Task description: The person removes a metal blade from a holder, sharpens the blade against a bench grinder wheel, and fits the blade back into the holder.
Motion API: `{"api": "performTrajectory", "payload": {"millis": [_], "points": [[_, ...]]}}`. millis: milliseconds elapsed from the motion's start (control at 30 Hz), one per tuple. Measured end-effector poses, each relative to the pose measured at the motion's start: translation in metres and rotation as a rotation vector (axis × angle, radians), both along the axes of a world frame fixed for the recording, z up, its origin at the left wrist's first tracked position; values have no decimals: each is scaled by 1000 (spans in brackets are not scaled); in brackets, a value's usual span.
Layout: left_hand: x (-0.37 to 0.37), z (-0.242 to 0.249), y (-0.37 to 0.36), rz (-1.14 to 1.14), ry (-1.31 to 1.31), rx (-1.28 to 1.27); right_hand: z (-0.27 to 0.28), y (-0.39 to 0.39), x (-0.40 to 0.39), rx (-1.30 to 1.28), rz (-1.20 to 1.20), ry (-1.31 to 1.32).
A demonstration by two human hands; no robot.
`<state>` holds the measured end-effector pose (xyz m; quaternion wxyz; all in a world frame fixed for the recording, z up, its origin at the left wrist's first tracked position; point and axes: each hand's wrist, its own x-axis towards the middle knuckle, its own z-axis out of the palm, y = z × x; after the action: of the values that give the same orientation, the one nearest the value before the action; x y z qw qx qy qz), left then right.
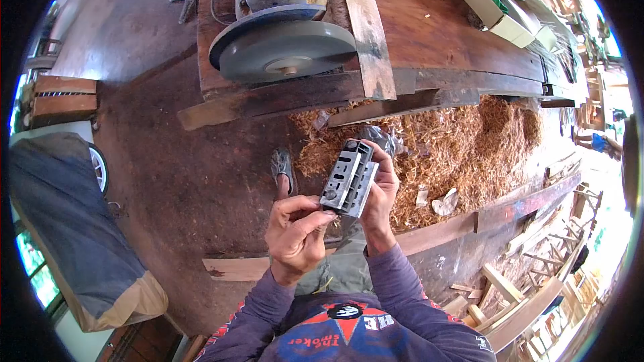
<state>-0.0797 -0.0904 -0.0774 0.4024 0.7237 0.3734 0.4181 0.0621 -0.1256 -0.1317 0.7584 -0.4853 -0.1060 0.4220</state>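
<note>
A slotted metal block (347,177) with round screw heads is held tilted in front of my body. My right hand (381,191) wraps its fingers round the block's right side and upper end. At the block's lower left end, my left hand (297,231) pinches the corner between thumb and fingers. Beyond the block, a grinding wheel (285,52) on a motor stands at the bench edge, apart from both hands.
A wooden bench (449,27) runs across the top, with a white box (493,13) on it. Wood shavings (463,154) cover the floor below. A dark cover (80,221) lies at the left, and wood pieces (503,285) are stacked at the lower right.
</note>
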Motion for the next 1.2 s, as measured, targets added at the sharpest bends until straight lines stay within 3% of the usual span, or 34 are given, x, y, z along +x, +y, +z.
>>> {"api": "performTrajectory", "payload": {"millis": [700, 767, 833, 900, 933, 1000, 1133, 1200], "points": [[-4, -10, 22, -32, 15, 2, -6, 17, 1, 22, -33, -18], [-3, -13, 35, -23, 67, 31, -11, 22, 1, 2, -54, -81], [3, -29, 43, 156, -112, -267, -4, 35, -3, -122, -75, -157], [7, -41, 61, 191, -137, -323, -19, 46, -4, -302, -105, -410], [11, -46, 69, 263, -216, -497, -25, 50, 0, -303, -96, -407], [7, -67, 85, 358, -258, -770, -35, 62, 7, -453, -45, -879], [9, -87, 119, 407, -365, -763, -43, 97, 6, -383, -112, -1129], [11, -89, 129, 397, -396, -773, -45, 108, 6, -380, -114, -1128]]}}
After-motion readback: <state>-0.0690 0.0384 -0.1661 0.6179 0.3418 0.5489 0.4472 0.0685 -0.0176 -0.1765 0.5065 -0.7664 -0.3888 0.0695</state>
